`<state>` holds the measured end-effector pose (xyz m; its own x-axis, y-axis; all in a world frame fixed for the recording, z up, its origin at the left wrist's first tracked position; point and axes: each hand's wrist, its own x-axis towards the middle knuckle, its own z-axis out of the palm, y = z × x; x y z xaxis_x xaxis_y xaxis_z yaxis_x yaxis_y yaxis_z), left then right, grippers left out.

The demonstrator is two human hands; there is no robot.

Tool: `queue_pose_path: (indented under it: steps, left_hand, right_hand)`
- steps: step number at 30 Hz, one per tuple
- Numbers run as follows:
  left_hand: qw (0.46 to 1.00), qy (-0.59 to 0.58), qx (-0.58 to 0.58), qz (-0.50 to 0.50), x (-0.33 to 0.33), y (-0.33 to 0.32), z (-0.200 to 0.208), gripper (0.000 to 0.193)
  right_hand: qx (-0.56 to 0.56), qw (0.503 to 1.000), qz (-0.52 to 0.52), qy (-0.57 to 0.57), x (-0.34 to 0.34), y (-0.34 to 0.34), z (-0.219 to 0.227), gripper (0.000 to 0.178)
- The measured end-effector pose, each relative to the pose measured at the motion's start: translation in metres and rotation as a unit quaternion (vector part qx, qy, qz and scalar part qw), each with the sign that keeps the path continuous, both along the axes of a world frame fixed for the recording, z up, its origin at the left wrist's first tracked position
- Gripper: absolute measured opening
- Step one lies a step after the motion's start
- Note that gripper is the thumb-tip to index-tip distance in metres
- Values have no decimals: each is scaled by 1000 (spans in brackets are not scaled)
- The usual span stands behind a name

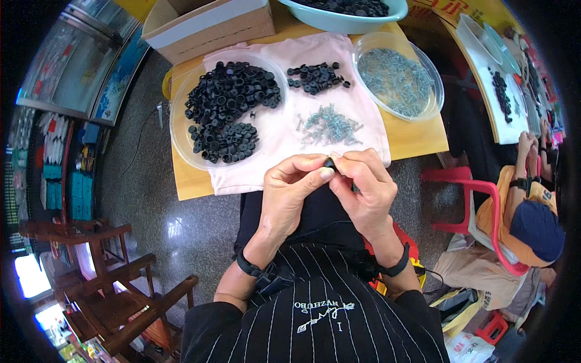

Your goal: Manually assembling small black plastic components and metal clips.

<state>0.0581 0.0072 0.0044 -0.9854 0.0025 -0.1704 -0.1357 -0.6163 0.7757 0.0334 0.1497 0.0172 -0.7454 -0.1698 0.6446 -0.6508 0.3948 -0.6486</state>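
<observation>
Head view: left hand [287, 189] and right hand [367, 186] grip one cap [329, 163] while piled caps [233, 88] at eleven o'clock seemingly await handling, none identifiably finished.

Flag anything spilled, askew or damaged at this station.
Nothing plainly wrong. The black parts and silvery screws lying loose on the pink cloth sit in separate heaps, so they look placed rather than spilled. The black piece between the left hand and right hand is too small to judge for damage.
</observation>
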Motion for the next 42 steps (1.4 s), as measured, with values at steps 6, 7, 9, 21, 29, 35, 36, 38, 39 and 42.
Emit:
queue_pose_path:
  steps: [6, 7, 9, 21, 29, 35, 36, 38, 39, 42]
  left_hand:
    - [999, 34, -36, 21, -14, -7, 7, 16]
    - [994, 39, -104, 14, -20, -10, 15, 17]
    - [947, 95, -305, 32, -31, -28, 15, 19]
    - [675, 82, -729, 72, -77, -84, 10, 17]
    - [695, 129, -701, 95, -74, -86, 11, 17]
    - [785, 243, -569, 28, -38, -58, 29, 24]
    - [795, 257, -549, 11, -32, -53, 28, 24]
    - [795, 265, -546, 2, -23, -44, 22, 23]
    - [817, 249, -520, -10, -19, -39, 18, 23]
    - [831, 239, -502, -29, -12, -29, 8, 26]
  right_hand:
    - [24, 994, 55, -91, -25, 1, 12, 25]
    - [38, 991, 71, -107, -35, 3, 16, 24]
    - [70, 988, 66, -118, -58, 5, 18, 24]
    - [191, 944, -258, 75, -225, 18, 66, 38]
    - [57, 990, 12, -127, -116, -14, 41, 17]
    - [-140, 866, 181, -446, -44, -14, 17, 20]
    - [-198, 807, 201, -519, -37, -12, 17, 20]
    - [-204, 796, 204, -532, -27, -3, 9, 20]
    - [-209, 783, 210, -546, -24, 2, 4, 19]
    - [-216, 790, 205, -536, -17, 15, -7, 18]
